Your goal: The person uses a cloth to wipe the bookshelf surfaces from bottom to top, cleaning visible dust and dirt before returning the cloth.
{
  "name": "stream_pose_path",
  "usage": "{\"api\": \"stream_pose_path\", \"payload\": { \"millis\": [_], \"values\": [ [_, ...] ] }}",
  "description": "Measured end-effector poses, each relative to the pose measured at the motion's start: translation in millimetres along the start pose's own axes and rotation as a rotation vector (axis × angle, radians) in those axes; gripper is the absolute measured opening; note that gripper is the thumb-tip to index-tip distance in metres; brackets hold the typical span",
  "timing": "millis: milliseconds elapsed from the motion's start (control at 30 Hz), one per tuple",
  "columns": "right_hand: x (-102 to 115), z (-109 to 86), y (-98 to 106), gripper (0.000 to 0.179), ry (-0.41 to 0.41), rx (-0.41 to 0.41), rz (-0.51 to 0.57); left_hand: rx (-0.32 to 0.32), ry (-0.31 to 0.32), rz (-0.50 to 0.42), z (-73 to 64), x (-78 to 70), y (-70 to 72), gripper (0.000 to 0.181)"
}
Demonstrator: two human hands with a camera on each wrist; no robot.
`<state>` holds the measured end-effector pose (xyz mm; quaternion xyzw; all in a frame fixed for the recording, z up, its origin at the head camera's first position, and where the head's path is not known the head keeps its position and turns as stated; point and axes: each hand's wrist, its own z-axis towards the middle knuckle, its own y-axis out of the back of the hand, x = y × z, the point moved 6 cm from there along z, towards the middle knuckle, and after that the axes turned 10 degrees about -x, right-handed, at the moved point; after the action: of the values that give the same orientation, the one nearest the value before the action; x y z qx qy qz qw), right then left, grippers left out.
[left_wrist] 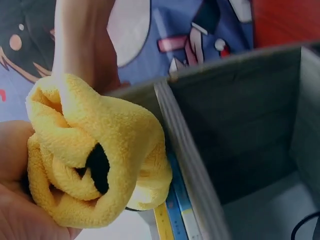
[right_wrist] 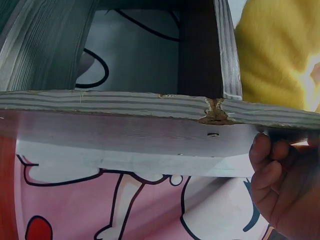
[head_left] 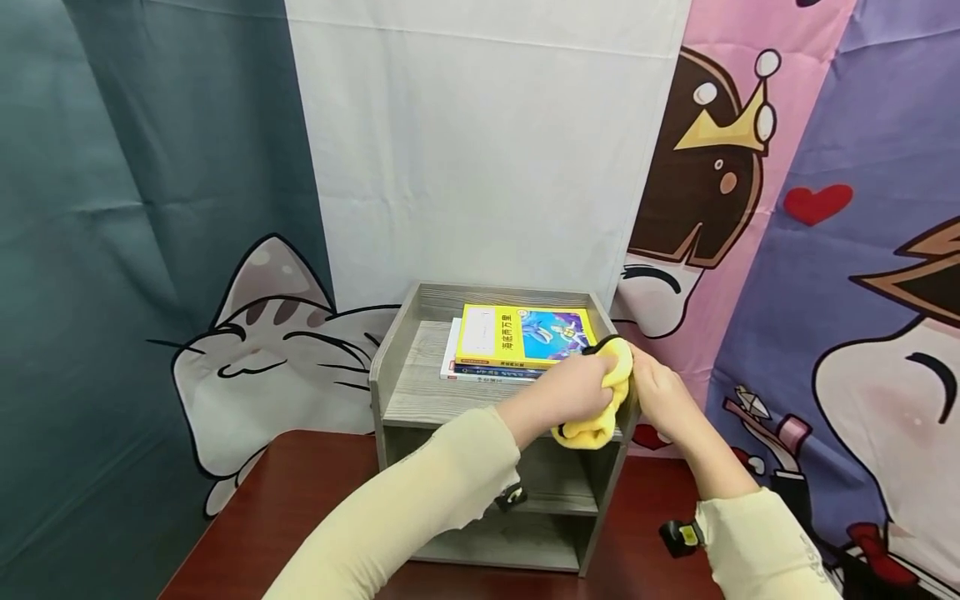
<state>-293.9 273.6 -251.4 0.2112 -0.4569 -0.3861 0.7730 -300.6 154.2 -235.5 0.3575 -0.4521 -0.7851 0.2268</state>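
Observation:
In the head view my left hand (head_left: pixel 566 393) grips a bunched yellow cloth (head_left: pixel 618 371) with dark edging, at the top right of a small grey wooden shelf (head_left: pixel 420 408). The left wrist view shows the fluffy cloth (left_wrist: pixel 125 135) folded into a thick wad against the left hand (left_wrist: pixel 20 185), close by the side panel. My right hand (head_left: pixel 660 396) is at the outside of the right side panel (head_left: pixel 626 408). Its curled fingers (right_wrist: pixel 262 150) hold the panel near its front edge in the right wrist view; the thumb is hidden there.
A stack of books lies on the top shelf, with a yellow book (head_left: pixel 487 333) uppermost. Lower compartments (head_left: pixel 555 471) open towards me. The shelf stands on a red-brown table (head_left: pixel 300 500). A printed cartoon curtain (head_left: pixel 487 150) hangs behind.

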Motion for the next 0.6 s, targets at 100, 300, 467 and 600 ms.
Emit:
{"api": "stream_pose_path", "payload": {
  "millis": [100, 300, 467, 600],
  "values": [
    [-2, 1.3, -1, 0.053, -0.017, 0.018, 0.013, 0.023, -0.013, -0.011, -7.8, -0.5, -2.7, 0.031],
    [-4, 3.2, -2, 0.053, -0.017, 0.021, 0.038, -0.029, -0.012, -0.015, -10.4, 0.3, -1.0, 0.036],
    [-3, 2.7, -3, 0.053, -0.018, 0.031, 0.046, 0.029, -0.026, 0.011, -20.3, -1.9, -5.4, 0.042],
    [-3, 2.8, -1, 0.053, -0.015, 0.028, 0.034, 0.053, -0.060, 0.018, -29.9, -3.2, -6.3, 0.048]
  ]
}}
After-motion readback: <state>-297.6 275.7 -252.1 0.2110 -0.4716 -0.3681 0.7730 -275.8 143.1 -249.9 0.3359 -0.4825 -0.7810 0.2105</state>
